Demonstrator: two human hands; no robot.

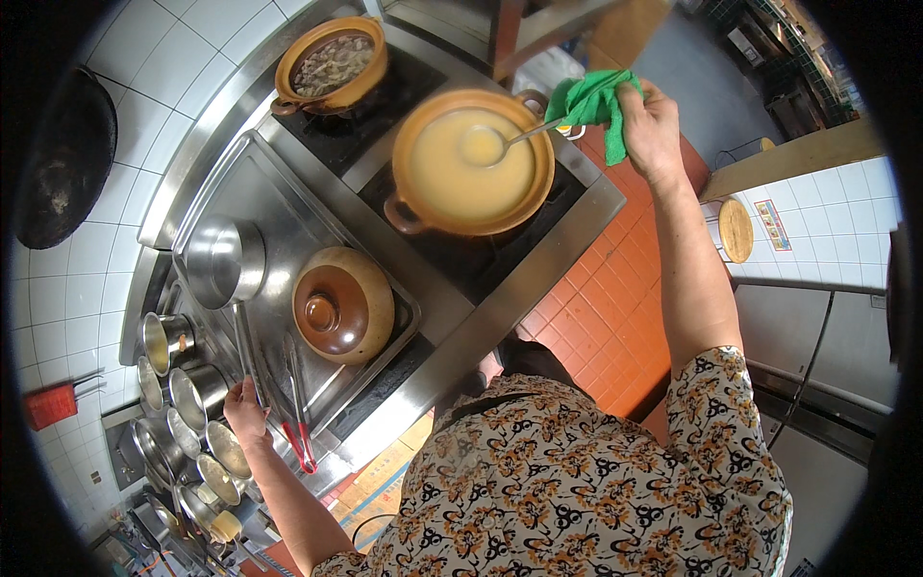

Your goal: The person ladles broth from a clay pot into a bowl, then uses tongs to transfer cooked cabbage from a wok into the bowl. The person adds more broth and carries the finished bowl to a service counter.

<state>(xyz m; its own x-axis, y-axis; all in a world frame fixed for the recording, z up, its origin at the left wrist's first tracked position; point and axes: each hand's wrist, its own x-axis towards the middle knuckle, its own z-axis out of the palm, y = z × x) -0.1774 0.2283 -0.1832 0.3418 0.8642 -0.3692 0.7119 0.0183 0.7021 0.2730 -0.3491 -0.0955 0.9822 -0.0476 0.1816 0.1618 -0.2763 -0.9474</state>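
Observation:
My right hand (652,130) grips a green cloth (595,104) wrapped around the handle of a metal ladle (530,133). The ladle's bowl lies in pale yellow liquid inside a brown clay pot (402,162), which sits on the front burner. Low at the left, my left hand (246,415) is at the handle end of a steel saucepan (227,263); its fingers partly hide the grip. That pan looks empty and rests over a metal tray (281,198). Beside it on the tray stands a clay pot with a glossy brown lid (335,310). Red-handled tongs (299,433) lie close to my left hand.
A smaller clay pot (378,54) with chunky food stands on the rear burner (317,137). Several steel pots (195,397) crowd the lower left. A dark pan (68,159) hangs on the tiled wall. The counter's steel edge (533,278) runs in front of me.

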